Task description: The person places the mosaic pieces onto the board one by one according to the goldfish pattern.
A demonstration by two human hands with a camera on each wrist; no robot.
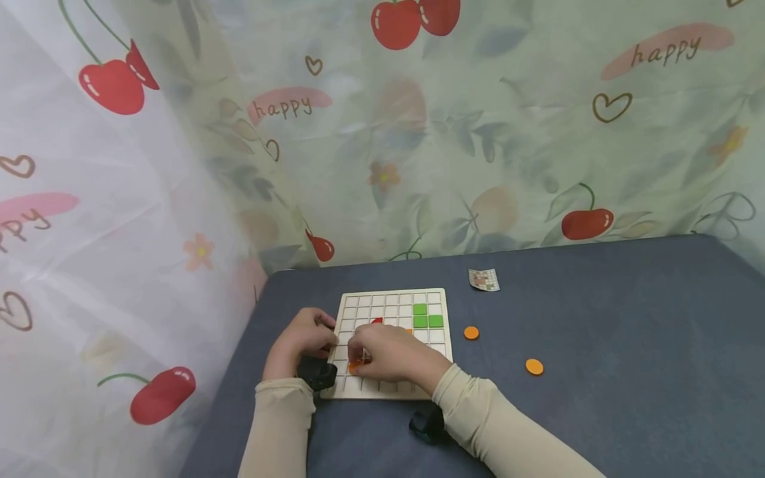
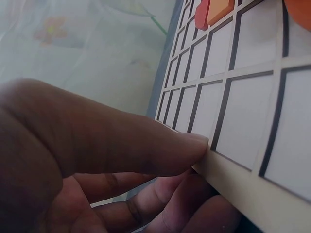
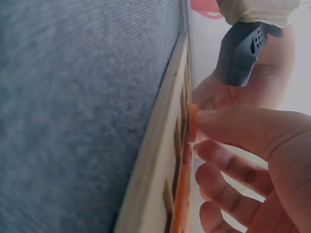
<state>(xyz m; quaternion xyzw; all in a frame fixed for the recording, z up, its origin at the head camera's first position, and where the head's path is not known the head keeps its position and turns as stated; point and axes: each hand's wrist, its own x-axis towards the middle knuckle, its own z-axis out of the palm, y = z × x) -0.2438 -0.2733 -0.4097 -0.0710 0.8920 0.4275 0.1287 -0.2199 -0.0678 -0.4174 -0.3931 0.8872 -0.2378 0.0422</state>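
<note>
A pale wooden grid board [image 1: 396, 300] lies flat on the table. My left hand [image 1: 306, 337] grips its left edge; in the left wrist view the thumb rests on the rim and the other fingers curl below it. Over the lower left cells, my right hand [image 1: 394, 353] pinches an orange disc [image 3: 193, 124] low against the board, the thumb pressed on its face. Partly hidden behind this hand are a red piece [image 1: 377, 320] and another orange piece [image 1: 409, 330]. Several green squares [image 1: 420, 309] sit in cells at the upper right of the board.
Two loose orange discs, a nearer one [image 1: 471, 332] and a farther one [image 1: 534, 366], lie right of the board. A small printed card [image 1: 483, 279] lies behind them on the dark grey table [image 1: 627, 345]. Patterned curtains [image 1: 478, 133] stand at the back and left.
</note>
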